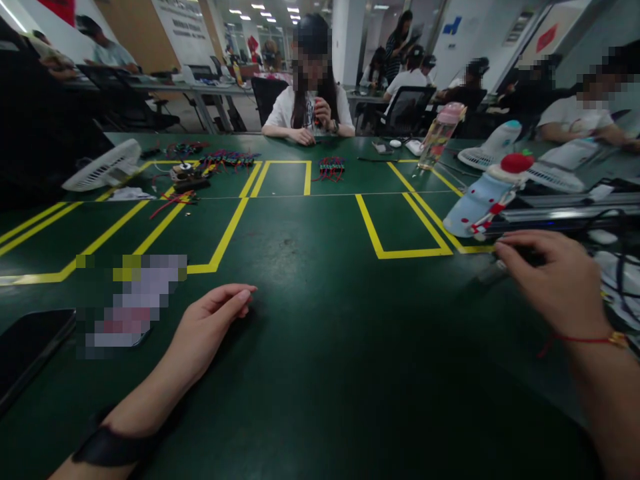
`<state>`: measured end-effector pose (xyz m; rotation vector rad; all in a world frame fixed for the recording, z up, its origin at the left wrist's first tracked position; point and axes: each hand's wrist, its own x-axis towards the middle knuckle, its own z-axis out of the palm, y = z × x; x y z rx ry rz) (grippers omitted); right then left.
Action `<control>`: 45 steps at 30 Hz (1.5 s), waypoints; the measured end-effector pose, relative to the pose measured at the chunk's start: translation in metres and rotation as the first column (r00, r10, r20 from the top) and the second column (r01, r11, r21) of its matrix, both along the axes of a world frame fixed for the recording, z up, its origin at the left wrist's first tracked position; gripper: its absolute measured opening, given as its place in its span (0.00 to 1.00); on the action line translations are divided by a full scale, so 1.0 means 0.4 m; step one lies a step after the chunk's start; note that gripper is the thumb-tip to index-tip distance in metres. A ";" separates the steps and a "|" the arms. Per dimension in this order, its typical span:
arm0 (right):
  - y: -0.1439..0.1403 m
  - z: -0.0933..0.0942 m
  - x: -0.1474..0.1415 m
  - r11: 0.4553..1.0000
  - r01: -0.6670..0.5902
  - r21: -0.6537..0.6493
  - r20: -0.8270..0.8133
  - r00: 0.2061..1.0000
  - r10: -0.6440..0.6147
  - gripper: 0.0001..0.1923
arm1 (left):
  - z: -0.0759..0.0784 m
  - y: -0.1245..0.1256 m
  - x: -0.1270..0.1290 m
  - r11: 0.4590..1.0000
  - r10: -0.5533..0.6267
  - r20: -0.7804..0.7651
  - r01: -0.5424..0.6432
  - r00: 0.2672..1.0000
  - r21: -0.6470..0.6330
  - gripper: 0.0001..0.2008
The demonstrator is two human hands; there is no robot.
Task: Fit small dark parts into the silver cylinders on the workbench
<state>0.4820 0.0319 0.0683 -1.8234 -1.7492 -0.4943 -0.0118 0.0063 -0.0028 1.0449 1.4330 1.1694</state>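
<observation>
Risk: right hand, fingers curled on a small dark object I can't identify, may snag cables; left hand open, empty on tabletop.

**A:** Entry, left side. Where does your left hand sit?

**B:** My left forearm comes in from the lower left corner and runs up and to the right. There is a dark band at the wrist. The hand lies low with its edge down, the fingers together, loosely curled and pointing right. It holds nothing.

**A:** Right side?

**B:** My right forearm enters from the lower right edge and angles up and to the left, with a thin red cord around the wrist. My right hand is palm down, knuckles up, fingers bent and reaching left. I cannot tell whether the fingertips pinch anything.

**A:** Spacing?

**B:** The hands are well apart, the right one farther forward.
</observation>
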 end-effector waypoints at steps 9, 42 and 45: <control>0.014 -0.010 0.155 0.840 0.315 -0.441 -0.101 0.913 -0.395 0.19 | -0.002 0.003 0.005 1.000 0.023 0.033 -0.023 0.999 0.013 0.13; -0.065 -0.114 -0.185 0.916 -0.368 -0.157 -0.490 0.835 0.252 0.28 | 0.022 -0.011 0.028 0.994 -0.072 -0.343 0.095 0.937 0.052 0.13; -0.104 -0.125 -0.348 0.741 -0.653 -0.155 -0.512 0.695 0.505 0.24 | 0.023 -0.015 0.035 0.992 -0.090 -0.411 0.120 0.907 0.047 0.14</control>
